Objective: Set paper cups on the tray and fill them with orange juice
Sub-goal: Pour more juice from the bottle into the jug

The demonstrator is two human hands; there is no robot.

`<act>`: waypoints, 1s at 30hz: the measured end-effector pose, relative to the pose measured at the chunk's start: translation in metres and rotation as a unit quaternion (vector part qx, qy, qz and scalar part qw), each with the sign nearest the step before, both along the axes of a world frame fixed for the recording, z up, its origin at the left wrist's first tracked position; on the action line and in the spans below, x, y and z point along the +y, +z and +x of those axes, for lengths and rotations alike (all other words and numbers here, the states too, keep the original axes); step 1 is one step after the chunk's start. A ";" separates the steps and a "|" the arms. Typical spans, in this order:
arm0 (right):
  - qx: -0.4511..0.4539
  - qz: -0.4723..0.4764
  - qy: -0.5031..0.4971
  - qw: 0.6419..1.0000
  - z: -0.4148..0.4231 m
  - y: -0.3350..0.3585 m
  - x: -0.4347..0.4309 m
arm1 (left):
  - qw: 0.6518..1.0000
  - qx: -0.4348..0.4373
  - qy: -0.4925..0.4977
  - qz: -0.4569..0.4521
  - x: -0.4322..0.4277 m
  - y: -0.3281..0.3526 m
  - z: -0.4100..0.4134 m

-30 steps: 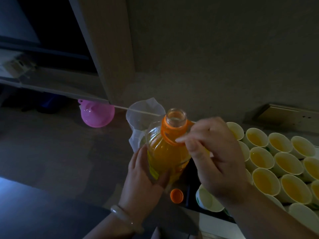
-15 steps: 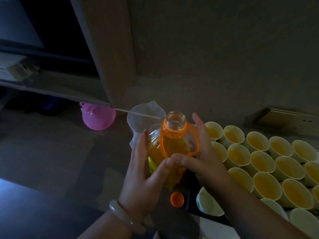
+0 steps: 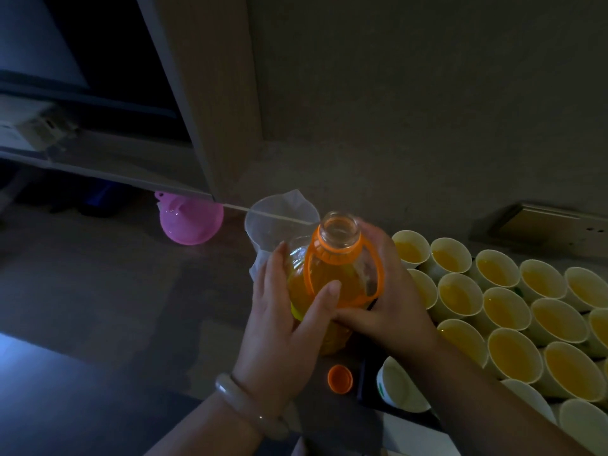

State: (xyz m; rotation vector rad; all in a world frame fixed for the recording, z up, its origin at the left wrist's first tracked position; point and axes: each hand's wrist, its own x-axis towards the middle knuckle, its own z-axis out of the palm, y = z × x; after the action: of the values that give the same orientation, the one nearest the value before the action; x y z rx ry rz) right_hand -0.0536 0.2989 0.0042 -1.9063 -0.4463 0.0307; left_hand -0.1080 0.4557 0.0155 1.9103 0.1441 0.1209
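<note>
While both hands close round the clear plastic bottle of orange juice [image 3: 332, 278], uncapped and upright, the step in hand reads to me as readying a pour rather than pouring. The left hand [image 3: 283, 311] grips the bottle's left side, with its thumb laid across the front inside the orange loop handle. The right hand [image 3: 391, 291] wraps the opposite side, fingers reaching up behind the open neck. The grip is thus two-handed and closed snugly on the bottle. Whether the base rests on the table [image 3: 115, 291] or hangs just above it, the dim light does not let me say.

Both forearms rise from below the grip, the right one crossing the near corner of the dark tray [image 3: 365, 386]; a pale bangle [image 3: 243, 403] circles the left wrist. Just below the grip lies the orange screw cap [image 3: 340, 379], apart from the bottle.

Right of the grip, white paper cups [image 3: 513, 353] crowd the tray, most holding juice. The next move, I judge, calls for lifting the bottle, swinging its mouth rightward over an unfilled cup, and tipping slowly so that the juice does not gush. Beyond the grip stands a clear plastic jug [image 3: 276, 222], and farther left a pink plastic funnel [image 3: 190, 222].
</note>
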 end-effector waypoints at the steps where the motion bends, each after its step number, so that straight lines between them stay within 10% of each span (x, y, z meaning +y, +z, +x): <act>1: -0.005 -0.001 -0.001 1.000 0.000 -0.001 -0.001 | 1.000 0.003 -0.005 0.004 0.000 0.002 0.000; 10: 0.004 0.106 0.048 0.993 -0.005 -0.006 -0.002 | 1.000 0.004 -0.002 -0.015 0.005 -0.003 -0.003; 30: -0.351 -0.079 -0.049 0.932 -0.016 -0.031 0.004 | 0.998 -0.012 -0.034 -0.056 0.010 -0.001 0.001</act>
State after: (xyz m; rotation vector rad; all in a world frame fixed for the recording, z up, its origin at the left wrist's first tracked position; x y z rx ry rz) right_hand -0.0696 0.3027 -0.0268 -2.0615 -0.8420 -0.7208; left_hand -0.1068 0.4652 0.0142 1.7989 0.0673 0.0875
